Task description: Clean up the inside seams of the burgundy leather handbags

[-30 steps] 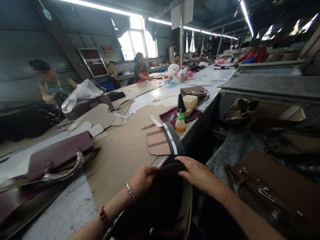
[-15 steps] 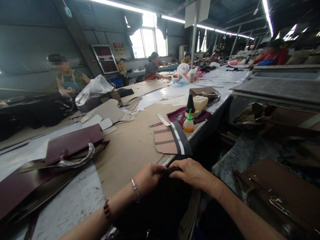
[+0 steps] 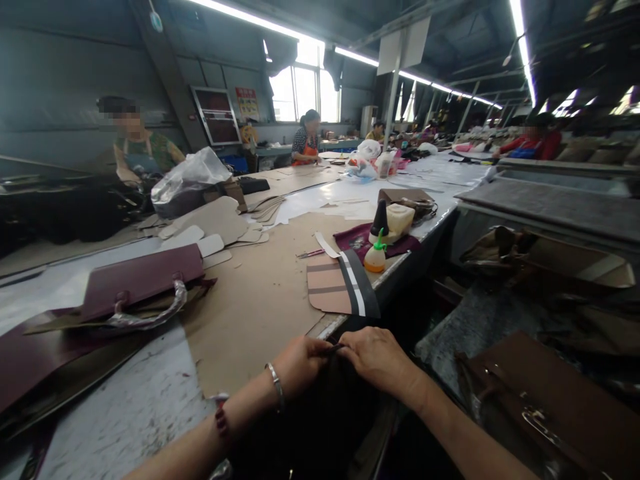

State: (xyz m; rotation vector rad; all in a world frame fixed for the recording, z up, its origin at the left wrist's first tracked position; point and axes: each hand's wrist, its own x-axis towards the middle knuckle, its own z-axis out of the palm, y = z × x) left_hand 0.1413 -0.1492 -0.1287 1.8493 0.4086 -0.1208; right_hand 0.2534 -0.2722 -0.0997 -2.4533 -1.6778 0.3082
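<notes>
My left hand [image 3: 299,365], with a silver bangle at the wrist, pinches a dark edge [image 3: 335,349] close to the table's front edge. From the other side, my right hand [image 3: 376,357] grips that same edge, its thumb and fingers closed on it. Below the hands the dark piece runs down into shadow over my lap, and its full shape is hidden. Just beyond my fingers lies a tan panel [image 3: 327,285] with dark stripes and a black-and-white curved border. A small glue bottle [image 3: 375,257] with a green nozzle stands to its right.
A purple handbag [image 3: 143,280] lies on the table [image 3: 125,393] at left. Pale cut pieces [image 3: 215,217] and a plastic bag [image 3: 193,177] are further back. A black cone [image 3: 380,217] stands on purple cloth. Brown bags [image 3: 555,400] rest at right. Several people work beyond.
Both hands still hold the dark edge. My right fingers have closed more tightly, nearer my left fingers. The view has shifted slightly; the person in the orange apron sits more upright.
</notes>
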